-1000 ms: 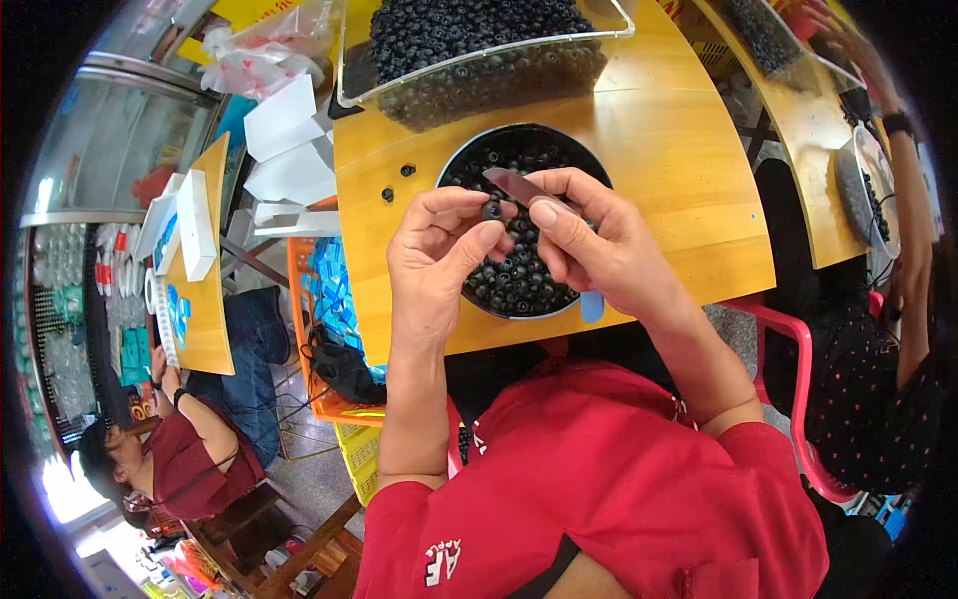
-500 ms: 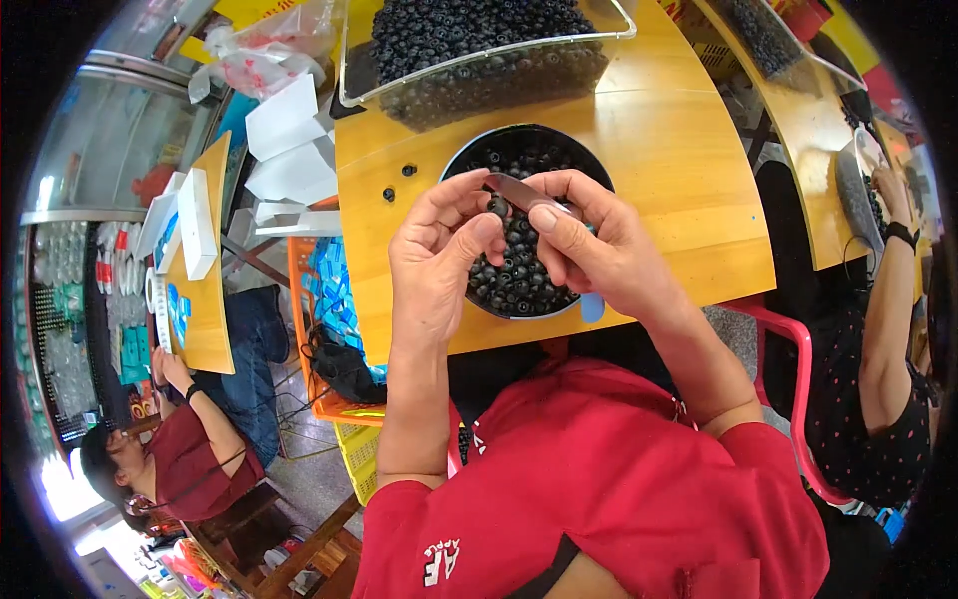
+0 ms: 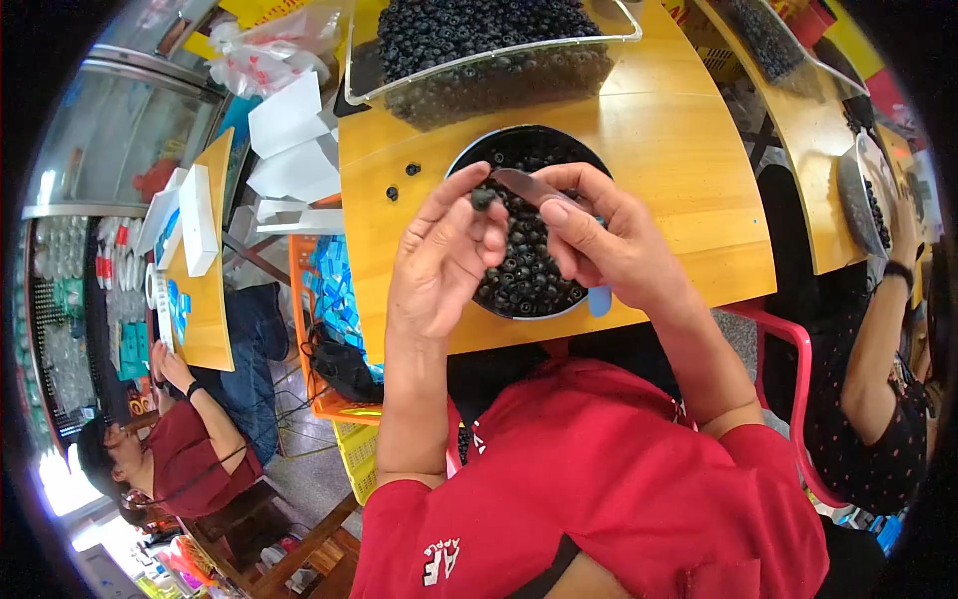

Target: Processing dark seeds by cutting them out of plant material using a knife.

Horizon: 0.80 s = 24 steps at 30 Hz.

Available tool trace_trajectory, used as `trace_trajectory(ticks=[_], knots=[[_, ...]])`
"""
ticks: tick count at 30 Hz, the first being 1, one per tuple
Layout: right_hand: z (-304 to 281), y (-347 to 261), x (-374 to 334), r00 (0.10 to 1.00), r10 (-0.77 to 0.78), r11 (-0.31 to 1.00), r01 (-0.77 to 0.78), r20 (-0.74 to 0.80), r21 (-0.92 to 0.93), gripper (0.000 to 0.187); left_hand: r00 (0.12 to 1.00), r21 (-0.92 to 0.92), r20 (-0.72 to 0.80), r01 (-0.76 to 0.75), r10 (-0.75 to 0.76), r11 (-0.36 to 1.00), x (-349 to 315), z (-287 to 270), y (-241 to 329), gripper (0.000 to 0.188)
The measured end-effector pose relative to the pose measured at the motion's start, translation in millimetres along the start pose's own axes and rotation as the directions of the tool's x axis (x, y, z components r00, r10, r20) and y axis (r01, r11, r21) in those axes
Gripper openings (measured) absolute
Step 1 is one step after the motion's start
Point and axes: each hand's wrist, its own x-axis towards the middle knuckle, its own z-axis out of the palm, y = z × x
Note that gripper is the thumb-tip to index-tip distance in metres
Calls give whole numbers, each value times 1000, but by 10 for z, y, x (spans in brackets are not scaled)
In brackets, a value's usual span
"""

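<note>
Pinched in the fingertips of my left hand (image 3: 429,265) is a small round black piece (image 3: 483,198), which looks like a bead or plastic fitting. My right hand (image 3: 624,245) grips a short knife (image 3: 524,186), its metal blade pointing left toward that piece, a small gap between them; its handle is hidden in my fingers. Both hands hover over a dark round bowl (image 3: 529,127) with a pale rim, partly filled with similar black pieces (image 3: 539,270). A blue tab (image 3: 599,300) shows at the bowl's near right edge.
A clear bin (image 3: 631,36) heaped with black pieces stands at the table's far side. Two loose pieces (image 3: 392,194) lie left of the bowl. An orange crate (image 3: 304,329) of blue packets stands left. Co-workers sit left (image 3: 210,444) and right (image 3: 878,389), beside a pink chair (image 3: 798,399).
My left thumb has drawn back and its fingers have turned, moving the black piece slightly left and away from the blade. The right hand has shifted slightly right. The right co-worker's arm has moved.
</note>
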Motion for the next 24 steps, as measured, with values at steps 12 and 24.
trace_trajectory(ticks=[12,24], knots=[[-210,19,-54,987,45,987,-20,-156,157,24,781,914,-193,-78,594,399,59,-1044,638,25],[-202,38,-98,989,45,997,-36,-141,67,24,825,976,62,67,562,-206,219,-1280,405,20]])
